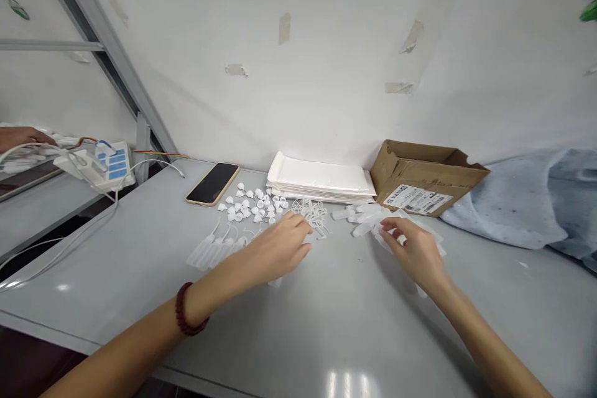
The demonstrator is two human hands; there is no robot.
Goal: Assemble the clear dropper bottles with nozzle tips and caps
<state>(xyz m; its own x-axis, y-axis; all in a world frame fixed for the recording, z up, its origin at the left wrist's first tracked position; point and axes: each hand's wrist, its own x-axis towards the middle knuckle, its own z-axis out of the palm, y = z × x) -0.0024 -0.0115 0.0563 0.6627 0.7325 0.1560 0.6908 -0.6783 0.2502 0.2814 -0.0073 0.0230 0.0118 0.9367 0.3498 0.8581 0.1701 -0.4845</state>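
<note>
My left hand rests palm down on the grey table, fingers curled over small clear plastic pieces near a tangle of thin white loops. A dark red bead bracelet circles that wrist. My right hand reaches into a pile of clear plastic tubes, its fingers pinched on one of them. A row of clear tubes lies left of my left hand. Small white caps are scattered behind it.
A phone lies face up at the back left. A stack of white trays and an open cardboard box stand against the wall. Blue cloth lies right. A power strip and another person's hand show at far left.
</note>
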